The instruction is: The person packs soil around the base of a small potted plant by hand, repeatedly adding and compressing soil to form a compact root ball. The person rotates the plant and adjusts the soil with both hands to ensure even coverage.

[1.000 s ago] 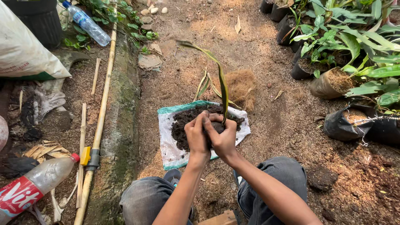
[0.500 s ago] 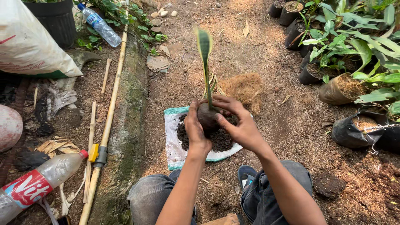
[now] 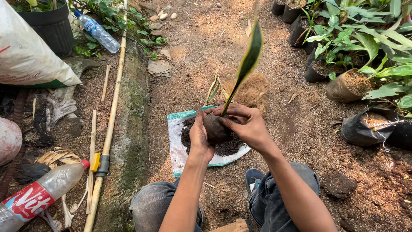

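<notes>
Over the white sack (image 3: 180, 148), both hands (image 3: 225, 129) cup a round, crumbly soil ball (image 3: 214, 129) bearing one stiff leaf (image 3: 249, 60)

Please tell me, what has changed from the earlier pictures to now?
Both hands, left and right, came up from the soil pile with a soil ball pressed around the plant's root. The leaf, earlier bent low, now stands upright. The white sack, bottles and bamboo pole stayed in place.
</notes>
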Motion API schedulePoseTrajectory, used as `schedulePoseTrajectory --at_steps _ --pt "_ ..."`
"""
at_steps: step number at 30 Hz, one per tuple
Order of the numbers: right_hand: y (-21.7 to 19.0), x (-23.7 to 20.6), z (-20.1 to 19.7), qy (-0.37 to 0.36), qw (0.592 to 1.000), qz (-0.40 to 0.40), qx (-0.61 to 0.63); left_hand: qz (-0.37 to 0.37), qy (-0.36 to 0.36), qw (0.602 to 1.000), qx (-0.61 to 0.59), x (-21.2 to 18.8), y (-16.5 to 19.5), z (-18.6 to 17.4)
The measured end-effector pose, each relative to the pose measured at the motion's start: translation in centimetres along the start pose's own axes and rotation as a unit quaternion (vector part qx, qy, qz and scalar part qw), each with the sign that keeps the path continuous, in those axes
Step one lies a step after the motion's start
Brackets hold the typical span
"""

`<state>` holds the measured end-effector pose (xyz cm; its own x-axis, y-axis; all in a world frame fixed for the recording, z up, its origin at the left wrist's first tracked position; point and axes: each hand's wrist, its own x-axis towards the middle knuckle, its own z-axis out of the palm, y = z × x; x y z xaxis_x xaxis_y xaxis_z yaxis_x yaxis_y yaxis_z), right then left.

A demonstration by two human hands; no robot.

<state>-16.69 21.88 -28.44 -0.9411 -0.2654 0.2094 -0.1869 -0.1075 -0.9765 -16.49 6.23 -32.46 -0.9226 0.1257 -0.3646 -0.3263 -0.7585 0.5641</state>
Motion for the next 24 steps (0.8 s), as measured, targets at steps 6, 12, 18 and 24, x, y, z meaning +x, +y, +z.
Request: schedulePoseTrajectory --at_steps 6,12,18,24 --pt "-0.7 -0.3 0.2 0.005 0.993 -0.009 -0.120 -0.041 0.029 0.999 -0.002 0.3 -0.2 -0.6" --pt "-2.5 -0.7 -0.4 -0.077 0.978 -0.055 -0.185 -0.055 0.016 0.998 -0.016 0.6 -0.4 -1.0" --pt "-3.1 -1.3 0.3 -0.061 0.957 -0.114 -0.260 -0.022 -0.073 0.996 -0.042 0.5 0.0 -1.3" --pt "-3.9 -2.4 1.6 -0.049 0.901 -0.222 -0.369 -0.066 -0.120 0.984 -0.110 0.8 -0.5 -2.3"
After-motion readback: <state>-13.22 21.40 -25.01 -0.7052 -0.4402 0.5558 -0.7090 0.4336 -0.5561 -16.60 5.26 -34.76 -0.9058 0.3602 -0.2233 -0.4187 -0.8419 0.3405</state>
